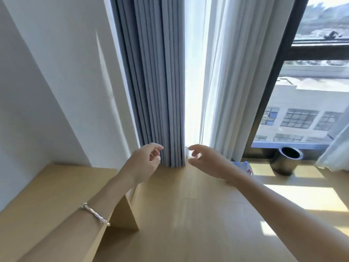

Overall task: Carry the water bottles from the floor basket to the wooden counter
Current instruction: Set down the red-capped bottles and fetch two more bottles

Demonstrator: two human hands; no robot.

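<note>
1. Looking down through the head camera, I am holding both arms out in front of me above the wooden floor (188, 214), reaching towards the foot of the curtains.
2. I am holding my left hand (145, 161) in the air with its fingers loosely curled towards the palm. It is gripping nothing.
3. I am holding my right hand (205, 160) just beside it, apart from it. Its fingers are spreading in a loose curve with the thumb away from the forefinger, and it too is gripping nothing.
4. A silver bracelet (94, 212) is sitting on my left wrist.
5. The water bottles (245, 167) are showing only as a patch of blue caps, clear plastic and a label, low on the floor behind my right wrist and near the window. My forearm is hiding most of them, so I cannot tell how many there are or whether a basket is round them.
6. The pale wooden bench (47, 195) is standing at my left against the white wall (47, 72), passing under my left forearm.
7. A black round bin (285, 161) is standing on the floor below the window (311, 95), near the bottles and to their right.
8. A grey curtain (156, 82) is hanging in tight folds straight ahead, with a white sheer curtain (226, 82) to its right. Sunlight is lying in patches on the floor at the right.
</note>
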